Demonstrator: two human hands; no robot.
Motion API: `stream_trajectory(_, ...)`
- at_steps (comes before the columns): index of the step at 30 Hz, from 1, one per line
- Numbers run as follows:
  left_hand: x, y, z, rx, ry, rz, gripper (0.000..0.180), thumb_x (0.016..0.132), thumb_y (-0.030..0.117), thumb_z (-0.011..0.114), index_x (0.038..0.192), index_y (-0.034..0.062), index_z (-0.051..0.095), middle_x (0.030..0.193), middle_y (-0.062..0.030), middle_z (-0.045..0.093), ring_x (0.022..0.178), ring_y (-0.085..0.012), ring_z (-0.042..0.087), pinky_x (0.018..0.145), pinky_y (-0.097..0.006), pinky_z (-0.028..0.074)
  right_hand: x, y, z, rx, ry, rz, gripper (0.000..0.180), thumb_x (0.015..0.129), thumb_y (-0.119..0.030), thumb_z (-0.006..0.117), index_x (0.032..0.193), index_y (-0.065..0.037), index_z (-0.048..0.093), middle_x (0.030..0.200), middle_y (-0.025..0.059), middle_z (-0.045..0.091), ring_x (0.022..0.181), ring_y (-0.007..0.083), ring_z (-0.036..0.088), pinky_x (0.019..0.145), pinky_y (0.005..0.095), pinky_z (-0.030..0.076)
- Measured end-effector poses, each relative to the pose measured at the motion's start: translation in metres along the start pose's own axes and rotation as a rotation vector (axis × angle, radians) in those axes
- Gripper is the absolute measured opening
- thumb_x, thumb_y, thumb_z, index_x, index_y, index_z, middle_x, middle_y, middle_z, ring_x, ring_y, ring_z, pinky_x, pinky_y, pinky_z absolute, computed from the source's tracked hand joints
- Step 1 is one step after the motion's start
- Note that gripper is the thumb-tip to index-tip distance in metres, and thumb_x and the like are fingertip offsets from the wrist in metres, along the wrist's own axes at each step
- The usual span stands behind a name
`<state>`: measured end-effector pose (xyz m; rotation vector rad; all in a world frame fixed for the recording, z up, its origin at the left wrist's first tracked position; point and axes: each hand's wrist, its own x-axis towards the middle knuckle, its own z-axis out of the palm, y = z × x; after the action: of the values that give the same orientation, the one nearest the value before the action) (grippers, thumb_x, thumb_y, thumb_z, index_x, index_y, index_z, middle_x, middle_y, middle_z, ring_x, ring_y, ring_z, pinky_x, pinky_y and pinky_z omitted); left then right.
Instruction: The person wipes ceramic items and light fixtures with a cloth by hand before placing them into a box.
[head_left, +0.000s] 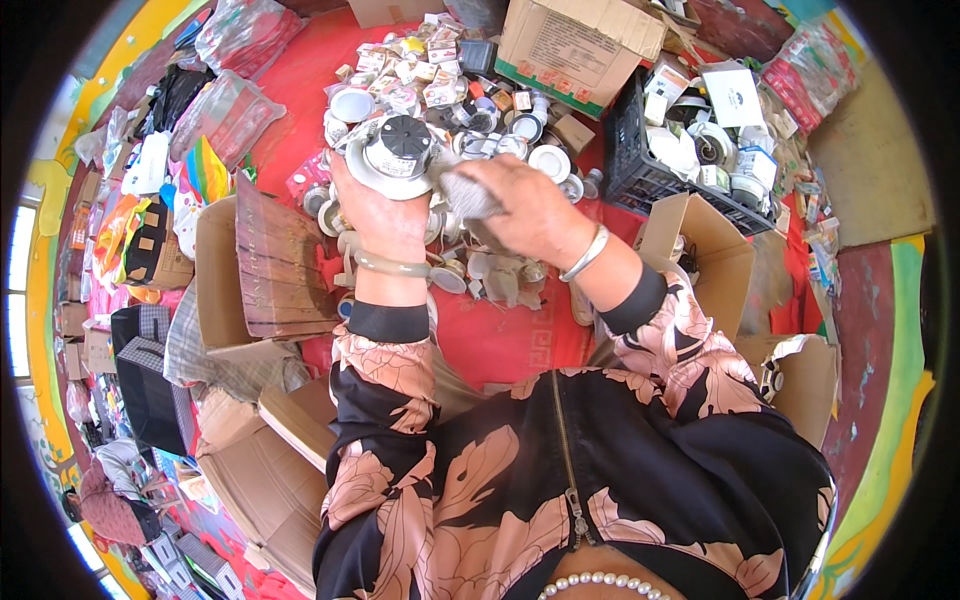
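Left hand (392, 228): fingers mostly hidden behind the white fixture (378, 172); full grip not seen.
Fixture label: print too small to read.
Right hand (540, 205): fingertips partly lost around the grey cloth (468, 192); cloth blurred, contact with fixture can't be told.
Red sheet (515, 345): middle hidden under heaped small goods (440, 90); many pieces toward its far edge too small to identify.
Black crate (655, 185): lower contents buried.
Right-hand carton (690, 235): inside mostly out of sight.
Far carton (392, 10): cut by top edge.
Pearl necklace (602, 578): cut by bottom edge.
Other person (118, 500), far left: small; hands unclear.
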<state>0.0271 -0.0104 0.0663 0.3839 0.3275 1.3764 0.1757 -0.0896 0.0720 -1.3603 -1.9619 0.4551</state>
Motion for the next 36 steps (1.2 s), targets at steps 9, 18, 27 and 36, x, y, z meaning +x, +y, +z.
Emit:
stream_trajectory(9, -0.005, 0.003, 0.008, -0.128, -0.015, -0.166, 0.066, 0.089, 0.056, 0.02, 0.118, 0.0035, 0.047, 0.112, -0.0168, 0.055, 0.105, -0.0351, 0.051, 0.089, -0.051, 0.043, 0.012, 0.014, -0.043, 1.331, 0.439, 0.254, 0.032, 0.081, 0.001, 0.052, 0.113, -0.001, 0.054, 0.101, 0.0044, 0.059, 0.092, 0.0115, 0.055, 0.081, 0.0255, 0.044)
stream_trajectory(18, -0.028, -0.032, 0.022, 0.047, -0.018, -0.223, 0.053, 0.091, 0.048, 0.034, 0.122, 0.0055, 0.043, 0.119, -0.0084, 0.05, 0.111, -0.0231, 0.048, 0.095, -0.037, 0.038, 0.017, -0.004, -0.003, -0.217, 0.343, -0.283, 0.059, 0.071, -0.023, 0.068, 0.123, -0.005, 0.045, 0.121, 0.0143, 0.05, 0.105, 0.0334, 0.051, 0.089, 0.0349, 0.041)
stream_trajectory(27, -0.026, -0.031, 0.019, 0.153, -0.102, -0.162, 0.052, 0.092, 0.046, 0.033, 0.12, 0.0035, 0.044, 0.116, -0.0116, 0.053, 0.106, -0.0253, 0.052, 0.092, -0.04, 0.041, 0.019, 0.017, 0.007, 0.533, 0.482, 0.32, 0.036, 0.081, -0.027, 0.059, 0.107, -0.003, 0.055, 0.092, 0.0217, 0.061, 0.079, 0.0341, 0.061, 0.073, 0.0348, 0.048)
stream_trajectory(36, -0.003, 0.006, 0.002, -0.067, 0.007, -0.157, 0.062, 0.088, 0.053, 0.027, 0.126, 0.0056, 0.04, 0.123, -0.0203, 0.046, 0.11, -0.0433, 0.045, 0.088, -0.063, 0.036, -0.002, 0.089, -0.095, 1.56, 0.901, 0.41, 0.037, 0.086, -0.038, 0.052, 0.102, -0.004, 0.056, 0.091, 0.0097, 0.061, 0.083, 0.0227, 0.06, 0.073, 0.0356, 0.05)
